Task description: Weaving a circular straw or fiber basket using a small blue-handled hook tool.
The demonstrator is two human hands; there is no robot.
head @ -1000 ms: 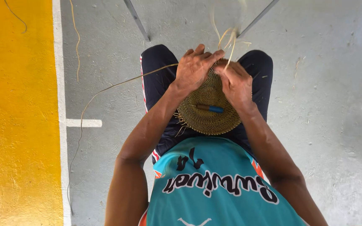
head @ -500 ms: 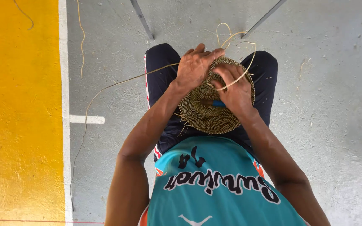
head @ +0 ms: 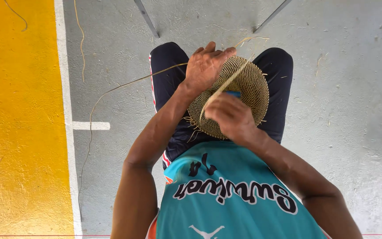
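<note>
Seated person, viewed from above. Right hand, nearest, lies on the near rim of a round woven disc resting on the lap, its fingers pinching a pale strand that runs across the weave. Left hand clasps the disc's far left edge, fingers curled over it. Beyond, grey floor with a yellow band.

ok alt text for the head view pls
Seen from above, a seated person's left hand grips the rim of a round tan woven straw disc on their lap, while the right hand pulls a pale straw strand across it, over grey concrete floor.
</note>
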